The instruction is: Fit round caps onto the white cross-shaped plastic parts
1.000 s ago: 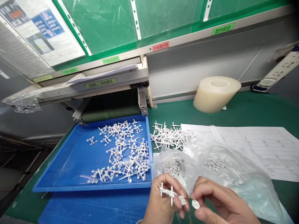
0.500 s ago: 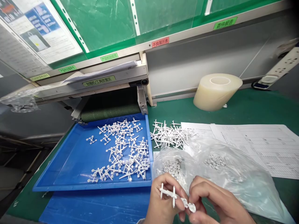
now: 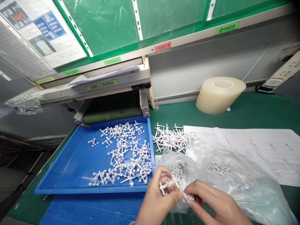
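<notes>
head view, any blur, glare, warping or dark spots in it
Head view: the white pronged part in the left hand is smeared, probably by motion; head view: highlights on the clear plastic bag; head view: the tape roll slants, likely lens distortion; head view: shadow over the conveyor belt.

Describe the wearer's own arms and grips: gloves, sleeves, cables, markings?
Left grip: bare human hand, no glove; a pale sliver, possibly a cuff or band, shows near the wrist at the bottom edge. Right grip: also a bare, ungloved hand, no sleeve in view. No rings, cables or markings visible on either.
</notes>
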{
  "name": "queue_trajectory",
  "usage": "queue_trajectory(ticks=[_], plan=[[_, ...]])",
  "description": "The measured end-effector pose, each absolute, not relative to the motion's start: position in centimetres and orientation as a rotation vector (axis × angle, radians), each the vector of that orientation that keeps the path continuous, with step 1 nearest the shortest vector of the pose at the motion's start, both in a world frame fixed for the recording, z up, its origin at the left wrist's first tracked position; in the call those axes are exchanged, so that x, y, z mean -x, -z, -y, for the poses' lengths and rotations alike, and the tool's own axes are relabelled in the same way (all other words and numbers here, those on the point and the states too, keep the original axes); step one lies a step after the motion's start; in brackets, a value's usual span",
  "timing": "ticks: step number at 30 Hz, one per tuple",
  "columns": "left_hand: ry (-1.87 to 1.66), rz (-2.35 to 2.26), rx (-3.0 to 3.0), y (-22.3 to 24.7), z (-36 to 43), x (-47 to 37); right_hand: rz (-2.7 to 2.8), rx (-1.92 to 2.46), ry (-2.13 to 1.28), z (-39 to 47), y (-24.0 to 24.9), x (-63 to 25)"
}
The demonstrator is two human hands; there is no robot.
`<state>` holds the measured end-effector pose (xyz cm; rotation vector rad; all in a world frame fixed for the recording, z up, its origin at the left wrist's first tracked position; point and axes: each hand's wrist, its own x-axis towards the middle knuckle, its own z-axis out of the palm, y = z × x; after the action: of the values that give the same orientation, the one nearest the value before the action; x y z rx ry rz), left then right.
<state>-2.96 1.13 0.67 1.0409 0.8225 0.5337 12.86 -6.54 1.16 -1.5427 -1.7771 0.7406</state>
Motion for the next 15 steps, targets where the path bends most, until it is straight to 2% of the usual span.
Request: queue_trajectory(ticks=[7, 10, 15], plan=[[-0.518, -1.059, -1.625, -1.2, -6.9, 4.3, 1.941, 1.738, -0.565, 4.9, 3.3, -12.9], [-0.458, -1.075, -2.061, -1.3, -9.9, 2.4, 2.033, 1.783, -0.457, 3.7, 4.5, -12.2], [-0.406, -0.965, -2.316, 0.2, -13.8, -2.8, 2.103, 1.793, -0.346, 2.6, 5.9, -11.6]])
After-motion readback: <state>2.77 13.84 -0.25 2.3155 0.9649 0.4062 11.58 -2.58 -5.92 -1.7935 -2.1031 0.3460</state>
